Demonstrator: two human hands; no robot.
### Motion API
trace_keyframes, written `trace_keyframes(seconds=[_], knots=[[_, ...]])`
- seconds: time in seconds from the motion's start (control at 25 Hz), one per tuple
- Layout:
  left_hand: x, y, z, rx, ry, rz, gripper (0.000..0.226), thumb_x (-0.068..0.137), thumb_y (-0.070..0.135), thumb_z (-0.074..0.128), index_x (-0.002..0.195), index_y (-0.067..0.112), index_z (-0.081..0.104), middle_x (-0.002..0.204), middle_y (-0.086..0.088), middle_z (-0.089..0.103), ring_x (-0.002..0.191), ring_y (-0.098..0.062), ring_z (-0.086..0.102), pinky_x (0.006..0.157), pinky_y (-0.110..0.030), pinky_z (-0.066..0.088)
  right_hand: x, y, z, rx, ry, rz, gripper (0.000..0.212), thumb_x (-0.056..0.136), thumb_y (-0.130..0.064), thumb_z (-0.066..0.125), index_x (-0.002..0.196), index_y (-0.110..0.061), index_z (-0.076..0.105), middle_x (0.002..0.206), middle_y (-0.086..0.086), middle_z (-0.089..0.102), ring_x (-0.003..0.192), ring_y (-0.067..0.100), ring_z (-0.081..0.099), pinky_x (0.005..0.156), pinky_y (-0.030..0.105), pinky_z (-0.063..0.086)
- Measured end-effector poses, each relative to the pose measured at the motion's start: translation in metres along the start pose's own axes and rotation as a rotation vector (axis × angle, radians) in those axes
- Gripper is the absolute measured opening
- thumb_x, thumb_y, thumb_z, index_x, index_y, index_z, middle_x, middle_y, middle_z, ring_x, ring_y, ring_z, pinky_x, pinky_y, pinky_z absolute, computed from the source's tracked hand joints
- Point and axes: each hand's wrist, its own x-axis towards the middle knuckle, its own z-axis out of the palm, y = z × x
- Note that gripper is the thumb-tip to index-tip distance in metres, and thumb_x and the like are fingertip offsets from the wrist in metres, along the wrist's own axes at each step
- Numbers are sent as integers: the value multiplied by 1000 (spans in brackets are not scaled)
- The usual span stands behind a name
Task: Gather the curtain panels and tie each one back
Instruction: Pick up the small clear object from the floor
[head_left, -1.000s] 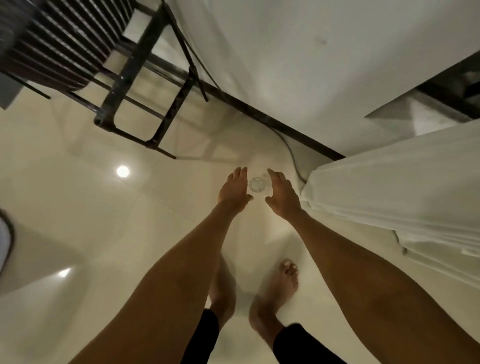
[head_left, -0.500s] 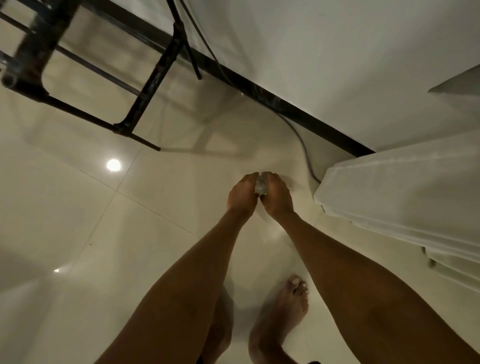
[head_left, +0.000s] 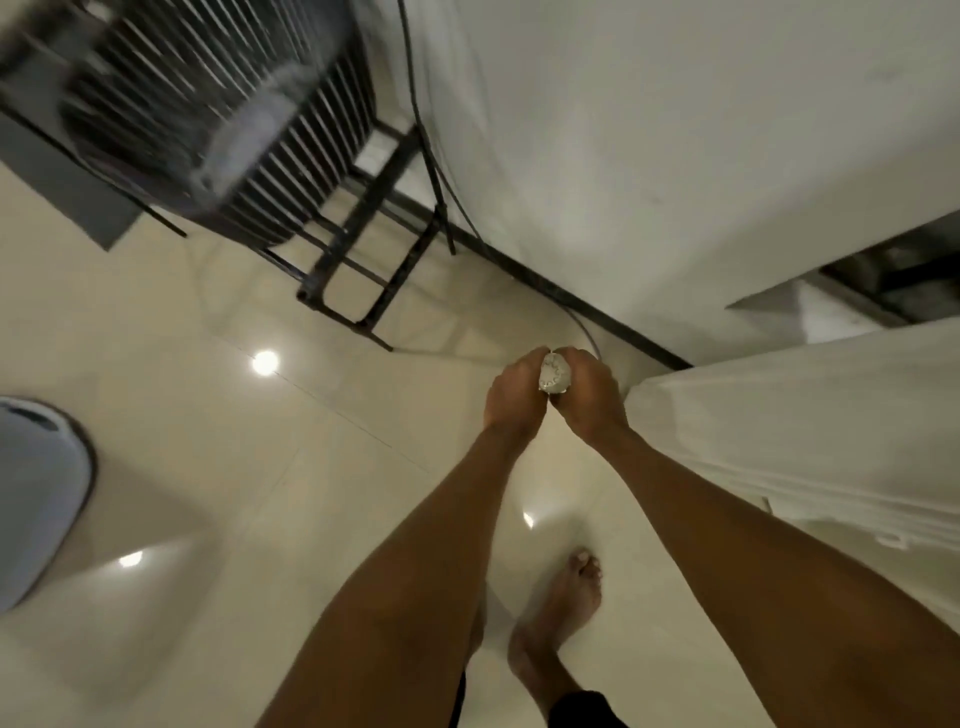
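Both hands meet out in front of the body, above the floor, and between them they clasp a small pale ring-like piece (head_left: 554, 373), probably the tieback or its clasp, though it is too small and blurred to name with confidence. The left hand (head_left: 514, 391) curls closed against its left side, fingers folded under; the right hand (head_left: 589, 391) closes on its right side, knuckles up, so the piece sits pinched where the two fists touch. Both forearms run straight out from the near edge of the view and converge at that point, elbows nearly extended. The curtain panel (head_left: 810, 431) hangs just to the right of the right hand, close beside its wrist but apparently not touching it; its folds run as a long pale band from beside the hands toward the right and near edge. The right hand is therefore the nearer one to the fabric, and the coming move seems to call for a short reach rightward to gather it. Beyond the hands the white wall (head_left: 675, 156) meets the glossy tiled floor (head_left: 260, 493) along a dark skirting line, with a dark metal rack (head_left: 358, 244) standing far left.
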Motion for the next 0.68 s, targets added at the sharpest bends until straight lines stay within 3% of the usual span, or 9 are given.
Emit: trace_keyframes(seconds=[0.16, 0.28, 0.36, 0.52, 0.68], knots=[[-52, 96, -108, -82, 57, 37, 24, 90, 24, 50, 106, 37, 62, 102, 11, 72, 90, -15, 69, 75, -35, 57, -42, -99, -112, 74, 62, -38, 25, 84, -17, 75, 106, -25, 67, 99, -10, 69, 90, 12, 68, 78, 33, 61], [-114, 169, -207, -167, 110, 101, 28, 86, 24, 62, 112, 36, 67, 109, 11, 72, 96, -11, 68, 81, -32, 57, -91, -186, -202, 106, 70, -122, 22, 86, -17, 77, 106, -20, 68, 93, -13, 63, 91, 12, 67, 73, 18, 50], [-157, 207, -268, -197, 160, 144, 32, 82, 16, 67, 111, 30, 69, 105, 7, 74, 94, -12, 68, 82, -35, 58, -125, -240, -256, 133, 57, -200, 31, 84, -13, 77, 113, -21, 68, 97, -13, 64, 92, 9, 65, 73, 13, 45], [-235, 257, -369, -147, 306, 162, 34, 76, 6, 70, 108, 17, 73, 100, 0, 76, 92, -17, 70, 80, -37, 57, -182, -337, -334, 192, -20, -312, 47, 76, -8, 76, 116, -30, 68, 105, -9, 72, 94, 14, 68, 82, 32, 57], [-269, 272, -441, -115, 429, 162, 34, 79, 13, 76, 113, 15, 73, 105, -3, 76, 95, -20, 71, 84, -40, 59, -198, -421, -375, 89, -57, -524, 44, 75, -7, 80, 115, -23, 69, 109, -2, 72, 96, 18, 69, 81, 29, 55]])
